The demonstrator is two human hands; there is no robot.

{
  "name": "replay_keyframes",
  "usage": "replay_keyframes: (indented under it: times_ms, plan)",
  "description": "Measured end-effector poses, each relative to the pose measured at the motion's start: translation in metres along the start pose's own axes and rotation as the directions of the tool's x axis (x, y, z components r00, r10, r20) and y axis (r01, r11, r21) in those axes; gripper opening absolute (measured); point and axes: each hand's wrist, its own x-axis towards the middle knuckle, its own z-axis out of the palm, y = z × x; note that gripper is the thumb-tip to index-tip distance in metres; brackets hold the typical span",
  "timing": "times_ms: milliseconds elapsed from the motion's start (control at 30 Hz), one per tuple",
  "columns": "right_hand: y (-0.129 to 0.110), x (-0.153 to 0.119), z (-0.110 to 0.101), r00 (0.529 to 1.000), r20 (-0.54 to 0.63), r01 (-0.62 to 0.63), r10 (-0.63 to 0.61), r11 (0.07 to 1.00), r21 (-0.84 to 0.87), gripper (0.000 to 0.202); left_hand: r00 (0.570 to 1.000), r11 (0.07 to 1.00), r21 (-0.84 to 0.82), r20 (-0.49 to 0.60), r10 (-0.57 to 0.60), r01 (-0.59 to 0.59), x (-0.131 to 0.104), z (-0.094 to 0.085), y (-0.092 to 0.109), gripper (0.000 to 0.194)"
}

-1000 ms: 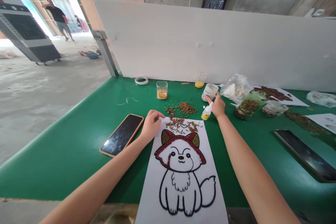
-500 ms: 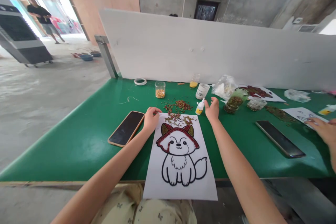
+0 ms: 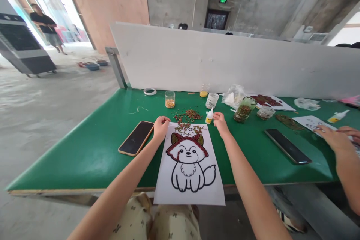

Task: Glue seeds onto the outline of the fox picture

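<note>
White paper fox drawing [image 3: 189, 174] is overhanging the green table [image 3: 92, 150], risking spilled loose brown-green seeds [image 3: 183, 127] if bumped, left hand [image 3: 160, 128] and right hand [image 3: 221, 124] curling near its top corners, grips unclear.

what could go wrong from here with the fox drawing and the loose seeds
The drawing sheet juts past the green table's near edge, so a bump there might shift it. Loose seeds lie across its top end and could roll off if it tilts. The small white-and-yellow bottle stands close by the right hand's fingers and might tip if knocked.
</note>
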Motion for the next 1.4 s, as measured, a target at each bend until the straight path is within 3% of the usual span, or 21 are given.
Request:
replay_keyframes:
  times_ms: [167,233,300,433,667,933,1167,1300,1400]
  plan:
    - [-0.006,-0.010,-0.002,0.991,0.133,0.001,0.000,1.000,-0.010,0.058,1.000,0.998,0.054,0.015,0.018,-0.019,-0.001,-0.001,0.006,0.016]
    - [-0.011,-0.018,0.001,0.989,0.145,0.056,-0.041,0.994,-0.096,0.061,1.000,0.998,0.059,0.008,0.014,-0.014,-0.001,-0.002,0.006,0.015]
    - [-0.016,-0.023,0.005,0.988,0.139,0.104,-0.073,0.968,-0.227,0.051,1.000,0.998,0.056,0.004,-0.003,0.003,-0.001,-0.002,0.007,0.015]
    - [-0.022,-0.024,0.005,0.997,0.054,0.070,-0.053,0.921,-0.383,0.033,1.000,0.998,0.066,0.012,0.003,-0.004,-0.002,-0.003,0.007,0.015]
    - [-0.019,-0.013,-0.005,0.994,-0.106,-0.069,0.014,0.839,-0.540,0.029,0.999,0.997,0.071,0.027,-0.018,0.016,-0.002,-0.004,0.008,0.018]
    - [-0.022,-0.014,-0.002,0.992,-0.127,-0.084,0.008,0.790,-0.607,0.029,0.999,0.998,0.025,0.017,-0.050,0.049,-0.003,-0.005,0.003,0.018]
    - [-0.019,-0.014,0.002,0.993,-0.119,-0.065,-0.011,0.783,-0.619,0.033,0.988,0.987,-0.060,-0.035,-0.153,0.151,-0.010,-0.011,-0.001,0.024]
    - [-0.015,-0.016,0.003,0.997,-0.071,-0.011,-0.038,0.809,-0.588,0.032,0.990,0.992,0.067,0.084,-0.112,0.106,-0.017,-0.018,0.008,0.018]
    - [-0.011,-0.016,0.003,0.999,-0.026,0.025,-0.046,0.838,-0.544,0.034,0.988,0.989,0.097,0.094,-0.122,0.113,-0.021,-0.020,0.012,0.019]
